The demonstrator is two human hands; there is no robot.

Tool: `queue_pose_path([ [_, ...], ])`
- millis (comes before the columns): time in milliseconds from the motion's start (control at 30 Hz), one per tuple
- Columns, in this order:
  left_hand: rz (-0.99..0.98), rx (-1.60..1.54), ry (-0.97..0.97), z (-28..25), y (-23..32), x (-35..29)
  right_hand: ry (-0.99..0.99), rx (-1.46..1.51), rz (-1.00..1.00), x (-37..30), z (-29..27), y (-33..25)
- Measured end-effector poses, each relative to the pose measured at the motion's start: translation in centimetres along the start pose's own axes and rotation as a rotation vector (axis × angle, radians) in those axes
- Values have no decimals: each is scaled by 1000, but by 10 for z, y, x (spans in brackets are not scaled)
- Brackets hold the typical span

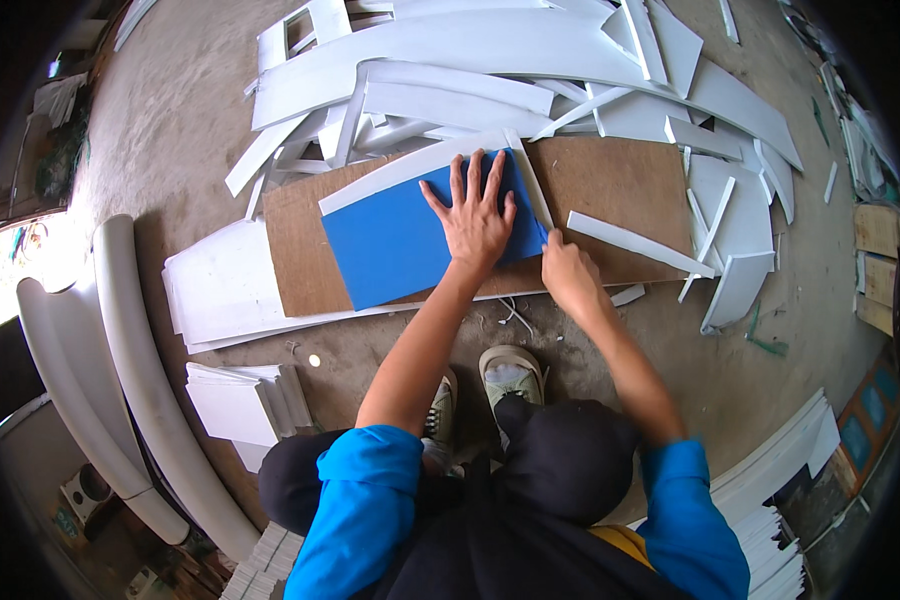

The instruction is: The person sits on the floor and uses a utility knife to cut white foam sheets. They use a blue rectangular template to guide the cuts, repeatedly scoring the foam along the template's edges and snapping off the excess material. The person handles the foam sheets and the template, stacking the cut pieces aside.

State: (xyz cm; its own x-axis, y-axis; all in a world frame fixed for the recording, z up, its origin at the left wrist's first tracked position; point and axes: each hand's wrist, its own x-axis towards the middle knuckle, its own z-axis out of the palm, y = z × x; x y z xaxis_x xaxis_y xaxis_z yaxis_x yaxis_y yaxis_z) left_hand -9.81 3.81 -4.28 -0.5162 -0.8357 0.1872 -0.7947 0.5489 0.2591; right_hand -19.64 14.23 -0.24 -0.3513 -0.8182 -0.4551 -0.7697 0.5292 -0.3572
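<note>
My left hand lies flat with fingers spread on a blue rectangular sheet, pressing it down. Beneath that sheet is a white foam board, whose edge shows along the top and right side. At the sheet's lower right corner, my right hand is closed around a blue utility knife; only its small front part shows past the fingers. The knife's tip is at the sheet's right edge, beside a narrow white strip. Everything rests on a brown wooden board.
Beyond the board lies a heap of white foam offcuts. A loose white strip lies on the board's right part. Stacked white pieces stand left of my feet, with long white rolled sheets farther left. More white sheets lie lower right.
</note>
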Motion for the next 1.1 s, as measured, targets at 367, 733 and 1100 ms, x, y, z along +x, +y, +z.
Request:
queue_pose_path([
  [367, 29, 6, 15, 2, 2, 3, -30, -105, -9, -48, 16, 25],
  [733, 0, -47, -12, 0, 2, 7, 308, -74, -166, 80, -51, -28],
  [1100, -22, -56, 15, 0, 0, 7, 153, -71, -104, 111, -39, -43],
])
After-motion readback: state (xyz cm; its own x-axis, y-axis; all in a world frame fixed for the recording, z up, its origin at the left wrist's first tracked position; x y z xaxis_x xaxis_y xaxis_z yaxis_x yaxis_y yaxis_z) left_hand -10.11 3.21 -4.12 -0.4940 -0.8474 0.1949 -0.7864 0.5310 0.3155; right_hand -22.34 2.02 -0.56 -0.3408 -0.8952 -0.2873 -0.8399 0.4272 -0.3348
